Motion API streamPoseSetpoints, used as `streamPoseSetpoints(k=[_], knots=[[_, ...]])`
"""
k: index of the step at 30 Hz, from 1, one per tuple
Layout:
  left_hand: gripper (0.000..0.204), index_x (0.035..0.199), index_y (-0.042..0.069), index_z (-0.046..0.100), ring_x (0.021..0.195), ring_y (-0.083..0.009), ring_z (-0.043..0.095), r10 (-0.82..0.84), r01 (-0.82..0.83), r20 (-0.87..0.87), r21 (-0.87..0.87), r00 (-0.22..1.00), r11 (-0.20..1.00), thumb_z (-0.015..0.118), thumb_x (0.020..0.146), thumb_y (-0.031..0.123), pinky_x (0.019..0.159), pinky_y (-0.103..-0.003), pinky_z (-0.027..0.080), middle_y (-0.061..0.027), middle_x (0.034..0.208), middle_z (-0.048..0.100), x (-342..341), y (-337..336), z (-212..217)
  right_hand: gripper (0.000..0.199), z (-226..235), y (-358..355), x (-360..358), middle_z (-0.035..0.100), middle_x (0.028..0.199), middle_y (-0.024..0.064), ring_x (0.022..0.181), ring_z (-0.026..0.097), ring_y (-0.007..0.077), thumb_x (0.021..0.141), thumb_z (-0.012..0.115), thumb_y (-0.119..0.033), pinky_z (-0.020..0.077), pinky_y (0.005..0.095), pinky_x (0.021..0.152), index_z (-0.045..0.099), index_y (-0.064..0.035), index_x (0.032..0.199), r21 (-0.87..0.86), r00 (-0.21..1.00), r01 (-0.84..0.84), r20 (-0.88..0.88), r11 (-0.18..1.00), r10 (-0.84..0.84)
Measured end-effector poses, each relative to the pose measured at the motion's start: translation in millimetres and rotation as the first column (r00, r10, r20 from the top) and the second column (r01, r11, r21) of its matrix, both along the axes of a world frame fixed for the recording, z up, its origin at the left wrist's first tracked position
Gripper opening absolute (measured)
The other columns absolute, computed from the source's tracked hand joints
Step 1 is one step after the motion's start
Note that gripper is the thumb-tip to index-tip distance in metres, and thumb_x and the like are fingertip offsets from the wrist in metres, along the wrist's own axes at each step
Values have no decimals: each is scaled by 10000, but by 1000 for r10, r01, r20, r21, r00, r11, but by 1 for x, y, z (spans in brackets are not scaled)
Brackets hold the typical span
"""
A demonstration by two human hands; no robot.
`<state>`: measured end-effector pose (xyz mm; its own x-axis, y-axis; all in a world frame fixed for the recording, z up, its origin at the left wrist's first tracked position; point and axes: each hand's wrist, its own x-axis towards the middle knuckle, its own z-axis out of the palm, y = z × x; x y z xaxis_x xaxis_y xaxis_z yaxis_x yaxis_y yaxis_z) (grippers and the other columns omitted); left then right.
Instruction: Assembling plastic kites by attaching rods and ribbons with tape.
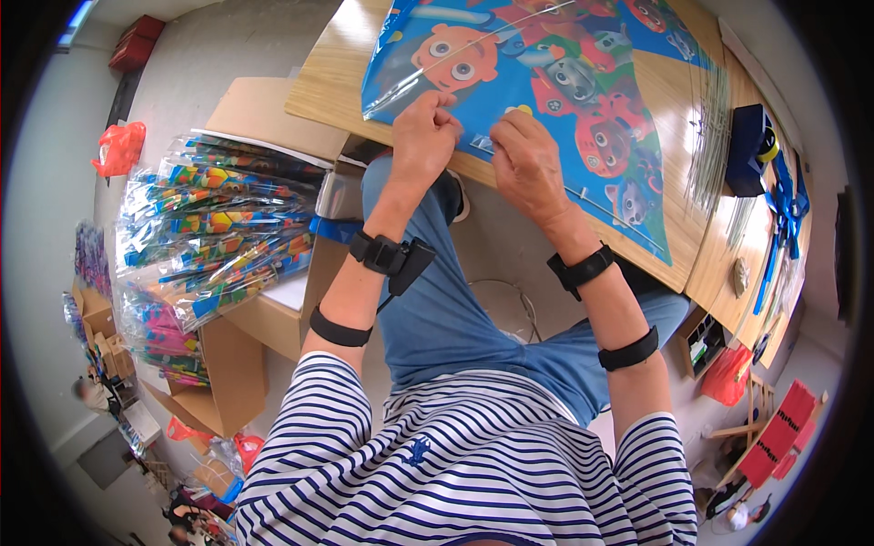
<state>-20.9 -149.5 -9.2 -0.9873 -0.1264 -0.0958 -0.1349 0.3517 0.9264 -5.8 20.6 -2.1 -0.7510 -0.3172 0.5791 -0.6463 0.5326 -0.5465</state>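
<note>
A large blue kite (510,68) printed with cartoon figures lies on the wooden table, its glossy sheet pointed at the near right corner. Thin rods run along and across it. My left hand (423,141) is closed in a pinch at the kite's near left edge. To its right, my right hand (530,164) pinches with thumb and fingers over the near edge. Whatever either hand holds is too small to make out. Between the hands, a small clear tab (482,143) shows on the kite's edge.
Packed, colourful printed bundles in clear plastic (228,223) overflow a cardboard box (232,364) at my left. Thin pale rods (708,136) lie on the table's right side. Beyond them are a dark blue box (746,150) and blue straps (785,205). The wooden table's edge (583,238) is above my knees.
</note>
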Motion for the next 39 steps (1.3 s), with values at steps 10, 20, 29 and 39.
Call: streamPoseSetpoints(k=[10,20,29,39], knots=[[413,1082,-2,627,698,-160,649,-79,50,-94,-280,992,959,738,685,-29,682,-290,525,-88,777,687,4,7,-6,147,-2,7,5,513,812,124,763,537,330,699,576,80,443,412,664,543,-18,804,36,999,26,45,999,-27],[415,1060,16,635,669,-182,636,-68,38,-77,-343,995,939,749,664,-30,667,-308,517,-77,753,679,6,12,-5,145,-8,10,9,514,817,139,800,551,352,684,572,58,453,442,681,547,-30,796,47,994,40,100,998,-45],[378,1050,66,639,768,-281,656,-53,39,-32,-336,998,941,747,693,4,697,-396,495,-66,743,671,5,13,-4,145,-10,12,11,506,802,142,781,546,358,681,563,67,449,444,676,537,-28,787,12,992,48,112,999,-49],[398,1051,24,639,671,-186,635,-57,33,-58,-360,997,933,729,668,-35,667,-315,506,-72,741,678,5,14,-3,145,-13,14,12,498,796,143,785,540,360,675,559,70,442,448,673,515,-25,775,-28,991,58,122,998,-54]])
